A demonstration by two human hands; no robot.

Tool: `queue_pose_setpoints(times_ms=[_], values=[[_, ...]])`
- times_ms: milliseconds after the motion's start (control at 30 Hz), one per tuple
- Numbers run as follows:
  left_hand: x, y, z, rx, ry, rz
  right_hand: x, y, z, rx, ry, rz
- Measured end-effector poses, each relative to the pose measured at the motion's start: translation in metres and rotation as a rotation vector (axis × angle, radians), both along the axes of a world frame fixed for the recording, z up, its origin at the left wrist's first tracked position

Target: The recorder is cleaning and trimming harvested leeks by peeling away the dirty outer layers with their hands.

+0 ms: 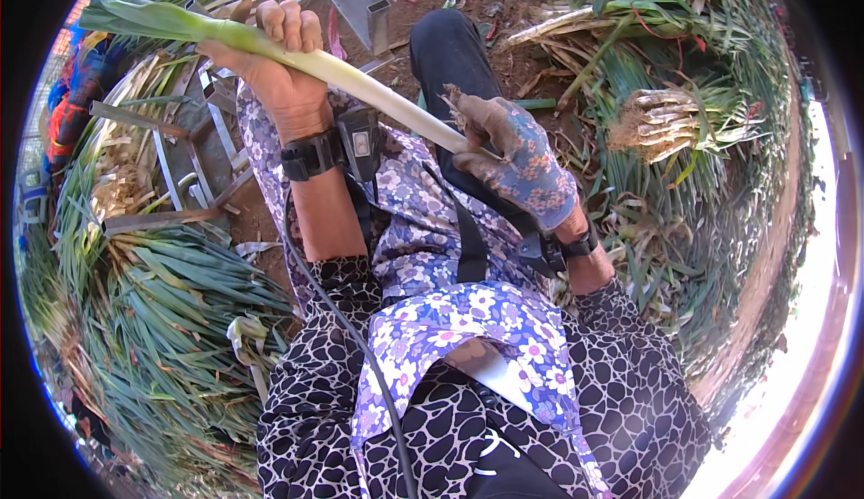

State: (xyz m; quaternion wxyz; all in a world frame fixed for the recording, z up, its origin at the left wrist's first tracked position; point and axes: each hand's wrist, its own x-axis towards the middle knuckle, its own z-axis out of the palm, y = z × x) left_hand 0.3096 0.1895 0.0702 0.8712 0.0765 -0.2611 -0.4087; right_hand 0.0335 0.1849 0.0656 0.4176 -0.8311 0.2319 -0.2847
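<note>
A long leek [373, 96] slants across my lap, its green leaves to the upper left and its white shank toward the right. My left hand [286, 85], bare, is closed around it where the green turns white. At the lower end my right hand [526, 159], in a flower-patterned glove with soiled fingertips, pinches the white shank. A dry brownish shred [463, 110] sticks up by the gloved thumb and fingers. The root end is mostly hidden behind that hand.
Leeks with green tops [180, 310] lie heaped at the left, around a metal frame [184, 130]. Another metal piece [355, 4] stands ahead. On the right are more leeks [630, 40], a bundle with roots showing [666, 125] and red string on brown soil.
</note>
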Motion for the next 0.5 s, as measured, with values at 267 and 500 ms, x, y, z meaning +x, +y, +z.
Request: queue_pose_setpoints(times_ms=[267, 500], values=[[0.000, 0.001, -0.001, -0.018, 0.008, -0.021, -0.010, 0.005, 0.004, 0.484, -0.018, -0.050], [0.000, 0.000, 0.002, -0.013, -0.018, -0.012, -0.009, 0.002, -0.014, 0.112, -0.076, -0.027]])
